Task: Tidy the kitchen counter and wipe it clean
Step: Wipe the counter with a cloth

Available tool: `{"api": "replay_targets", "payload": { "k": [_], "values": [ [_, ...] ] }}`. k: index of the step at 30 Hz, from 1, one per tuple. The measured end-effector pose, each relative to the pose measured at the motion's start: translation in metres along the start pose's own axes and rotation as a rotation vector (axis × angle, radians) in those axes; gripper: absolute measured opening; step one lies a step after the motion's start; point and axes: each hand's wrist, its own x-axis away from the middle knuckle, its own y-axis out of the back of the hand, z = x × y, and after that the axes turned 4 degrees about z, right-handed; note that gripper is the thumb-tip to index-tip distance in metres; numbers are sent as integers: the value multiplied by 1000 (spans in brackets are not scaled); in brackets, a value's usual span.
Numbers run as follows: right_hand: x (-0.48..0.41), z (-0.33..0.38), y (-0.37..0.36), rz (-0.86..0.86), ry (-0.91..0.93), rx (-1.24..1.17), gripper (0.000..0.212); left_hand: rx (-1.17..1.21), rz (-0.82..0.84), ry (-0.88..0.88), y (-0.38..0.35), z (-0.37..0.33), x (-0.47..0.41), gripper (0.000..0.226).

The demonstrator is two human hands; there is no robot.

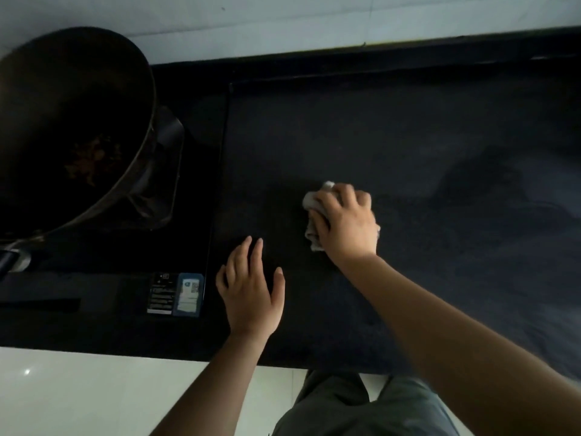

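My right hand (345, 223) presses a crumpled grey cloth (311, 201) onto the black kitchen counter (408, 136), near its middle. The cloth shows only at the hand's left side; the palm covers the rest of it. My left hand (251, 292) lies flat on the counter with fingers spread, holding nothing, close to the front edge and to the left of the cloth. A faint wet smear (490, 180) marks the counter to the right of my right hand.
A large dark wok (72, 121) with brown food residue sits on a black cooktop (195, 171) at the left. A label sticker (176, 294) sits on the cooktop's front corner. White wall tiles (283, 23) run behind, pale floor (78, 394) below the counter's front edge.
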Motion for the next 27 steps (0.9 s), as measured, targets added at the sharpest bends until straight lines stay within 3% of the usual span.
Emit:
{"api": "replay_targets", "payload": {
  "k": [3,6,8,11,13,15,17,20,22,27],
  "values": [
    [34,-4,1,98,241,-17,29,6,-23,-14,0,1,1,57],
    [45,-41,14,69,276,-19,27,13,-31,-15,-1,2,-1,57],
    [29,-69,25,-31,143,15,27,11,-31,-15,-1,1,0,57],
    [-8,-91,33,-104,-210,33,31,-5,-10,-10,-1,-1,0,58],
    [-15,-85,30,-147,-318,63,30,-15,-6,-17,-1,-1,0,59],
    [-2,-73,27,-155,-233,34,28,-9,-16,-19,0,-1,2,58],
    [25,-73,27,-88,-34,-9,27,23,-58,-7,4,-9,4,56],
    [56,-111,46,-46,126,-17,25,61,-120,-97,8,-41,11,52],
    [66,-150,66,-76,76,10,25,76,-111,-217,6,-73,20,49],
    [92,-232,116,-156,-323,16,29,111,68,-432,-18,-166,64,46]
  ]
}}
